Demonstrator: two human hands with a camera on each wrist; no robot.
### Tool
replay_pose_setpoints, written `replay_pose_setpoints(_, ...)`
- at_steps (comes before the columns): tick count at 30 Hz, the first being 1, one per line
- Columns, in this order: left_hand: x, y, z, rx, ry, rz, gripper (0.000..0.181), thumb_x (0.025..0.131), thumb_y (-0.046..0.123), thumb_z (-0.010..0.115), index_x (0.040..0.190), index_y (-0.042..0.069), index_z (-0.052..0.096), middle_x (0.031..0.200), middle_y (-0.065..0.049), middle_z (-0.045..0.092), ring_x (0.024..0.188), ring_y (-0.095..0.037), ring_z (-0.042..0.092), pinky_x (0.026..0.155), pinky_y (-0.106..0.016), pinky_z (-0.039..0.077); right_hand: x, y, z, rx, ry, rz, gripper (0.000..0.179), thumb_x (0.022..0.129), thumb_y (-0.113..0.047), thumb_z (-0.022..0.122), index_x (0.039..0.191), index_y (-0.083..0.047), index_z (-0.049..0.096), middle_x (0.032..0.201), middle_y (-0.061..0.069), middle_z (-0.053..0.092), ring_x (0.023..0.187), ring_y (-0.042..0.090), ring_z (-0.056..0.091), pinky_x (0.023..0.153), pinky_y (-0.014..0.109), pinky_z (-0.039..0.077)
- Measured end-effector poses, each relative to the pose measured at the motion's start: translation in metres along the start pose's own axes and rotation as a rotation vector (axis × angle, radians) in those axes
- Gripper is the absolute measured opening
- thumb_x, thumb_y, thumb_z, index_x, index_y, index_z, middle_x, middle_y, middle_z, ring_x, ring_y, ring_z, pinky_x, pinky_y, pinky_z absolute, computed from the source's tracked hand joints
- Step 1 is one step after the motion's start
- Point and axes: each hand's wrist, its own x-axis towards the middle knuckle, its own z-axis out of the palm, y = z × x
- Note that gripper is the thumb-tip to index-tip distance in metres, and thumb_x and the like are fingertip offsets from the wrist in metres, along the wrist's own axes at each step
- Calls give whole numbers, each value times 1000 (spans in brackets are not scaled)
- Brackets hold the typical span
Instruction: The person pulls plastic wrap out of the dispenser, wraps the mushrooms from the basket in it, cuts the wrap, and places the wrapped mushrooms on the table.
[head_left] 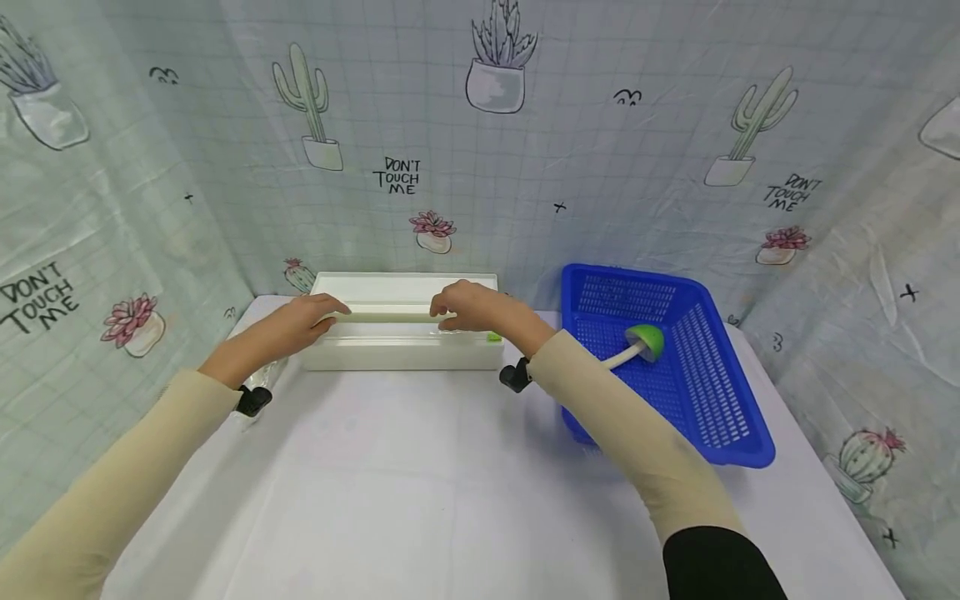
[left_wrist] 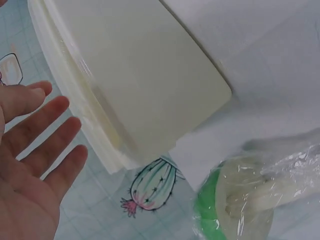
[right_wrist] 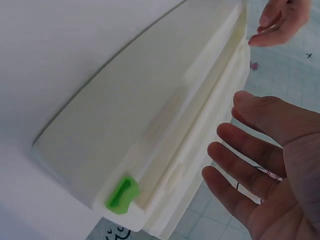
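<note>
A long white box with a raised lid, which looks like a cling film dispenser (head_left: 405, 358), stands at the back of the table. A small green slider (right_wrist: 122, 195) sits at its right end. Over the box's left end is my left hand (head_left: 300, 321), fingers apart and holding nothing in the left wrist view. My right hand (head_left: 472, 307) hovers by the right end, its fingers loosely bent with nothing between them. Beside the box's left end lies a green-and-white object with a pale handle (left_wrist: 245, 200), wrapped in clear film.
To the right stands a blue plastic basket (head_left: 723, 400) with slotted walls. Inside it lies a green-headed object with a white handle (head_left: 647, 342), partly behind my right sleeve. A cactus-printed curtain (head_left: 555, 158) hangs close behind the white table (head_left: 405, 483).
</note>
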Motion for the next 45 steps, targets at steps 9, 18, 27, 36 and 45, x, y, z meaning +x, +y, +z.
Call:
replay_pose_setpoints(9, 9, -13, -5, -15, -131, 41, 26, 100, -2, 58, 124, -4, 66, 123, -20, 67, 116, -40, 62, 97, -53, 52, 15, 14, -8, 132, -226, 125, 26, 102, -21, 65, 125, -10, 69, 124, 7, 68, 113, 21, 63, 97, 35, 52)
replay_pose_setpoints(18, 19, -16, -15, -72, -235, 33, 22, 98, -2, 61, 119, -5, 69, 120, -20, 69, 109, -37, 66, 95, -51, 53, 19, 15, -15, 410, -257, 344, 22, 100, -18, 67, 120, -9, 72, 121, 9, 68, 115, 28, 64, 97, 39, 55)
replay_pose_setpoints(27, 25, -22, -15, -76, -263, 42, 19, 97, -1, 65, 114, -4, 71, 112, -15, 72, 102, -32, 67, 91, -48, 55, 21, 0, -17, 278, -224, 423, 15, 97, -20, 71, 106, -8, 74, 105, 7, 69, 94, 21, 65, 79, 33, 56)
replay_pose_setpoints(36, 28, -23, -12, -81, -247, 28, 18, 92, -8, 68, 109, -6, 72, 108, -16, 71, 101, -35, 68, 89, -46, 57, 29, 2, -10, -38, -322, 275, 14, 101, -21, 66, 112, -11, 68, 108, 4, 66, 91, 18, 63, 83, 35, 53)
replay_pose_setpoints(45, 30, -19, -10, -37, -170, 78, 8, 90, -7, 71, 94, -3, 75, 93, -11, 73, 84, -24, 66, 78, -42, 57, 26, 14, -3, -262, -392, 42, 25, 104, -11, 59, 128, -9, 59, 128, 10, 60, 93, 16, 54, 88, 32, 50)
